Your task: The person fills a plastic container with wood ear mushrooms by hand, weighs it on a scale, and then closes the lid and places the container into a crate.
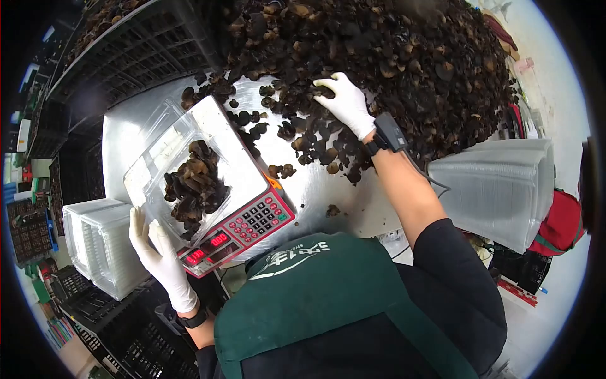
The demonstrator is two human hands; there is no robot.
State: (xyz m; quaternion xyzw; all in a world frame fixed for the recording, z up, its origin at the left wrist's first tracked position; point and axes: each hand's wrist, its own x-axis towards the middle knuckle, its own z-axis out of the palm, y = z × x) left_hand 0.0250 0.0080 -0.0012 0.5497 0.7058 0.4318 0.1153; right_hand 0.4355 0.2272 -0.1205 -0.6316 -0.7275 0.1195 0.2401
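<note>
My right hand (344, 104), in a white glove, is at the near edge of a large heap of dark brown fungus (404, 57), its fingers curled around a few pieces. On the left, my gloved left hand (150, 243) has its fingers apart beside a clear plastic tray (140, 183). That tray lies on a white and red digital scale (237, 158) and holds a clump of the fungus (196, 183). Red digits glow on the scale's display (207, 248). Loose pieces (328, 148) are scattered between the scale and the heap.
Stacked clear trays stand at the left (104, 243) and in a larger pile at the right (495, 189). A black crate (139, 50) is at the upper left. The metal table (372, 211) bears the scale and the heap.
</note>
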